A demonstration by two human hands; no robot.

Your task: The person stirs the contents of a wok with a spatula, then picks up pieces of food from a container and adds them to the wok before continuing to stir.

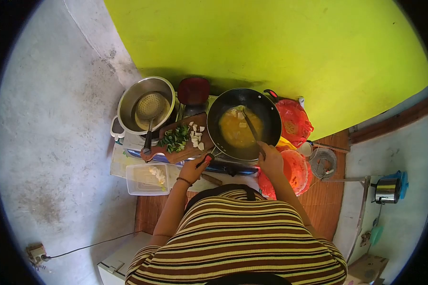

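Observation:
My left hand (193, 169) is closed around the black and red handle (206, 160) of a dark wok. In the wok (220, 102) lies a yellowish-orange liquid (235, 134) with pale pieces in it. My right hand (271, 159) grips a dark spatula (250, 124), whose far end dips into the liquid; the end itself is partly hidden. To the left of the wok, a wooden cutting board (181, 155) carries chopped green leaves (174, 138) and white chopped pieces (196, 135).
A steel pot (126, 101) with a skimmer (150, 106) across it stands at the left. Below it sits a clear plastic box (135, 179) holding pale food. Red plastic-lined bowls (290, 111) stand right of the wok. A green wall (271, 42) rises behind the stove.

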